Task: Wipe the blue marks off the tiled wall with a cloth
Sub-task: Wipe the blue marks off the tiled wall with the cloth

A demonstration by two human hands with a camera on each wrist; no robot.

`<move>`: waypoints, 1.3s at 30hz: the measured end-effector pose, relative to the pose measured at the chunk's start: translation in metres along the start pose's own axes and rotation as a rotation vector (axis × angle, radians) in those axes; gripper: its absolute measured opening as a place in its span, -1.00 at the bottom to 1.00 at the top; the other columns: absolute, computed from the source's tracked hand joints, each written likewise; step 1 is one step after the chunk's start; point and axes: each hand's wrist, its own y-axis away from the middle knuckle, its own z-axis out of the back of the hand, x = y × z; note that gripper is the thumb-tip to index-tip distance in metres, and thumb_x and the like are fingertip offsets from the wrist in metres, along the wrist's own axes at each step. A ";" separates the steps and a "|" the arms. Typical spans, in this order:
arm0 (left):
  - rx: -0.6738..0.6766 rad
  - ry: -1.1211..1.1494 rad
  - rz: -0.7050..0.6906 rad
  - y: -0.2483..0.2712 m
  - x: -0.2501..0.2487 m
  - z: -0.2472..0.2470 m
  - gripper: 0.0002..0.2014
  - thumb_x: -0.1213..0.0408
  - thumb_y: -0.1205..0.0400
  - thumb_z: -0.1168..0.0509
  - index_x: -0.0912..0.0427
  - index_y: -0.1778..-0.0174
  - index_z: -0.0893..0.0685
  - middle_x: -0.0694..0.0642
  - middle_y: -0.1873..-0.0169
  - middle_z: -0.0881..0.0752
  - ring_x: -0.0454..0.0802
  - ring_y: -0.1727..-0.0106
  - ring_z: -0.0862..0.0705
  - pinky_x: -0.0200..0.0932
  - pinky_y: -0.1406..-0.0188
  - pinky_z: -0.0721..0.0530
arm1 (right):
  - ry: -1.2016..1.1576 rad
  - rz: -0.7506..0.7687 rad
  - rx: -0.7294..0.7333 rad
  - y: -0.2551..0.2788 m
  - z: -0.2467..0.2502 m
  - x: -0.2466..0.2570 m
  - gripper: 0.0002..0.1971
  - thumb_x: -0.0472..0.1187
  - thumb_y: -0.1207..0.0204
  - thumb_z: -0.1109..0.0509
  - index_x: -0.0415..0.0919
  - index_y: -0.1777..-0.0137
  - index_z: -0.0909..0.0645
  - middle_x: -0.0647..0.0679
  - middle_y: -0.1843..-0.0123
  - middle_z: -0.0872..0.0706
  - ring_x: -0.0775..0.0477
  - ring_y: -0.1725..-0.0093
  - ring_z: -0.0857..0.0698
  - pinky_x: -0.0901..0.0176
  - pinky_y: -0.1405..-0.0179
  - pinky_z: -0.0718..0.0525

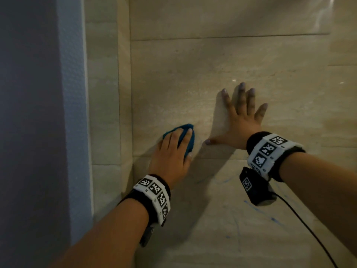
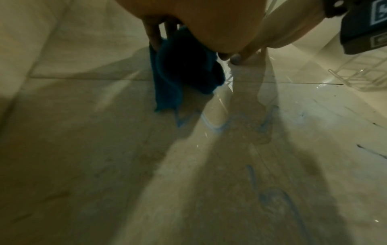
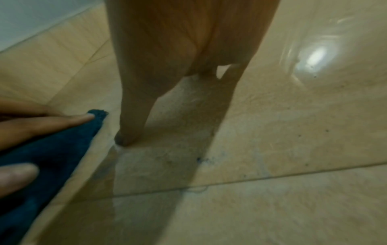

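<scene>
While flat on the tiled wall, right hand splayed.

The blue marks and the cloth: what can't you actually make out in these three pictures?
- Blue marks: faint and thin in the head view; the right forearm and wrist camera cover some, and the frame's bottom edge cuts others off.
- Cloth: the left hand hides most of it in the head view.
- Wall under the right hand: the palm hides it.
</scene>
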 end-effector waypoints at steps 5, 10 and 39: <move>0.080 -0.040 0.040 0.010 0.000 0.011 -0.44 0.12 -0.78 0.11 0.07 -0.70 0.12 0.14 -0.61 -0.15 0.10 -0.58 -0.18 -0.01 -0.50 -0.27 | 0.001 0.017 0.035 0.021 -0.012 -0.005 0.37 0.59 -0.03 -0.39 0.29 -0.35 0.76 -0.06 -0.42 0.80 -0.25 -0.52 0.62 -0.53 -0.45 0.38; -0.053 0.027 0.058 0.005 0.005 0.004 -0.34 0.25 -0.68 -0.23 0.15 -0.68 -0.11 0.20 -0.52 -0.36 0.18 -0.48 -0.41 0.06 -0.39 -0.47 | 0.034 0.033 0.097 0.021 -0.020 -0.005 0.39 0.59 0.00 -0.41 0.30 -0.32 0.78 -0.07 -0.33 0.86 -0.31 -0.47 0.67 -0.56 -0.39 0.45; -0.159 0.005 -0.254 0.004 -0.015 -0.038 -0.29 0.49 -0.42 0.00 0.04 -0.56 -0.27 0.20 -0.53 -0.44 0.18 -0.54 -0.25 0.06 -0.52 -0.14 | 0.037 0.013 0.122 0.018 -0.021 -0.005 0.40 0.62 0.02 -0.38 0.30 -0.18 0.88 -0.02 -0.16 0.97 -0.26 -0.24 0.85 -0.54 -0.30 0.57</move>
